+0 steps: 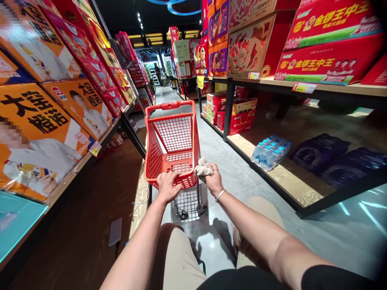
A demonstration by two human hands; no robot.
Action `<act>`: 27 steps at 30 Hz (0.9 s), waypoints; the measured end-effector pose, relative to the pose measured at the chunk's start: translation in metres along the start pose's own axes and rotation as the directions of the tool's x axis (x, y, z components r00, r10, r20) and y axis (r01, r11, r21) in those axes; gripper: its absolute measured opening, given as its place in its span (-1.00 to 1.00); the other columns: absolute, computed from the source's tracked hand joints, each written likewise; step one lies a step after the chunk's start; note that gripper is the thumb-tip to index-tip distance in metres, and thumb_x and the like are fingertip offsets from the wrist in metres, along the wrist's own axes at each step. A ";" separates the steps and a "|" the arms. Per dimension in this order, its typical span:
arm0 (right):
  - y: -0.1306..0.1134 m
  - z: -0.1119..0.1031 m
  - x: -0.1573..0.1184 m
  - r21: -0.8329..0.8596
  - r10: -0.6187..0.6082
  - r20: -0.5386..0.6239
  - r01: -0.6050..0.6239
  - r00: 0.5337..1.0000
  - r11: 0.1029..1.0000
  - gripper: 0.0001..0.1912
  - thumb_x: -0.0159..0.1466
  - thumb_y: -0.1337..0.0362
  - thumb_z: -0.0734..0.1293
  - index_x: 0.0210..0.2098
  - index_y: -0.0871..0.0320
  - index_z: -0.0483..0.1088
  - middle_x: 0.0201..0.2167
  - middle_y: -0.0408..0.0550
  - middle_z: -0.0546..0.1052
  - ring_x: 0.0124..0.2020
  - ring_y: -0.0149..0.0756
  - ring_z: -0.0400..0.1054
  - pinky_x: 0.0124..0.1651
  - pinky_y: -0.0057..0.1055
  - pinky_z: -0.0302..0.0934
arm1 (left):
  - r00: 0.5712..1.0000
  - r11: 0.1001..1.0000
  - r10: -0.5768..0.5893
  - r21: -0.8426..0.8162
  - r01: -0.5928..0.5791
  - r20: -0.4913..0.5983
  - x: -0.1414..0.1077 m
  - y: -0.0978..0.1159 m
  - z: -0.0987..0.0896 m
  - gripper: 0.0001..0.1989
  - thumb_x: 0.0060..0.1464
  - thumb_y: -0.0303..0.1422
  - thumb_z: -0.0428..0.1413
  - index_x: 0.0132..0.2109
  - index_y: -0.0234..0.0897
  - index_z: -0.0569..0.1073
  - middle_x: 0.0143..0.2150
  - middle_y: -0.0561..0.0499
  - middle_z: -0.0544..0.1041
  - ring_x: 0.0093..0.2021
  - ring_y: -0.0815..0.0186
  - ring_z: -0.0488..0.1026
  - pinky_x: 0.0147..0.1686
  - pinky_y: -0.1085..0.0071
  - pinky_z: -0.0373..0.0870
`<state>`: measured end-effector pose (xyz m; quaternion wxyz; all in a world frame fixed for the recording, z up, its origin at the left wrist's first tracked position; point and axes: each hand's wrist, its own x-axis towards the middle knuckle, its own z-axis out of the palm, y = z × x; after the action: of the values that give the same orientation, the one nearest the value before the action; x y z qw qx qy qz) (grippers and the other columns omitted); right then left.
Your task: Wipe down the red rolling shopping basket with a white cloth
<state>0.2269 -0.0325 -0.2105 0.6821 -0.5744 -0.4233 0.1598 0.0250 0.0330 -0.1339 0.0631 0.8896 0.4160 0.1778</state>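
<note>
One red plastic shopping cart (169,162) sits just right of the left shelf (72,177); left hand (168,187) holds its near rim (188,174), right hand (215,181) clutches bunched beige cloth (204,167) there. Cart likely light, stiff, easy-rolling: grip rim. Cloth looks soft; pinch folds.

A glossy pale-grey tiled floor (231,163) runs down a long aisle (165,93) between a left-hand black-framed wooden shelf rack (133,135) and a right-hand rack of black metal and pale wood (298,191). Overhead are a black ceiling (119,16), curved glowing blue lights (184,14), small white spotlights (139,20) and yellow horizontal strips (155,39).
</note>
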 end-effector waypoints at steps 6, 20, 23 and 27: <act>-0.053 0.006 0.040 -0.194 -0.305 0.418 0.411 0.856 0.891 -0.55 0.08 0.44 0.38 -0.04 0.02 0.53 -0.01 -0.06 0.53 0.04 -0.18 0.39 0.17 -0.17 0.19 | 0.999 1.000 0.012 -0.014 -0.012 -0.044 -0.011 -0.012 -0.004 -0.71 0.05 -0.25 0.13 -0.06 -0.11 0.55 -0.12 0.00 0.58 -0.04 0.06 0.39 0.19 -0.02 0.11; -0.058 0.054 0.120 -0.437 -0.098 0.396 0.281 0.913 0.855 -0.56 0.13 0.45 0.31 0.01 0.08 0.44 0.04 -0.01 0.43 0.09 -0.13 0.31 0.23 -0.15 0.18 | 0.991 0.989 -0.115 -0.082 0.120 0.064 -0.017 -0.016 -0.029 -0.74 0.16 -0.12 0.08 -0.11 -0.10 0.53 -0.03 0.00 0.61 0.13 0.05 0.39 0.30 -0.08 -0.02; -0.044 0.057 0.063 -0.275 -0.183 0.338 0.283 0.923 0.919 -0.49 0.10 0.45 0.30 0.05 0.09 0.38 0.07 0.02 0.38 0.14 -0.15 0.29 0.27 -0.18 0.19 | 0.995 0.997 -0.073 -0.035 0.075 0.062 -0.014 0.004 -0.022 -0.60 0.08 -0.23 0.10 0.07 -0.14 0.48 0.05 -0.08 0.58 0.15 0.02 0.40 0.30 -0.02 0.06; -0.007 0.062 -0.026 -0.117 -0.028 0.230 0.056 0.973 0.992 -0.55 0.03 0.43 0.32 -0.07 0.09 0.35 -0.03 0.02 0.40 0.02 -0.15 0.36 0.16 -0.19 0.31 | 0.996 0.993 -0.077 0.098 0.073 0.044 -0.015 0.019 -0.014 -0.62 0.01 -0.32 0.09 0.01 -0.24 0.48 -0.04 -0.15 0.56 0.05 -0.03 0.46 0.11 0.05 0.25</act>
<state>0.1629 -0.0129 -0.2154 0.5958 -0.5840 -0.5199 0.1837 0.0246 0.0084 -0.1199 0.0367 0.8793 0.4556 0.1339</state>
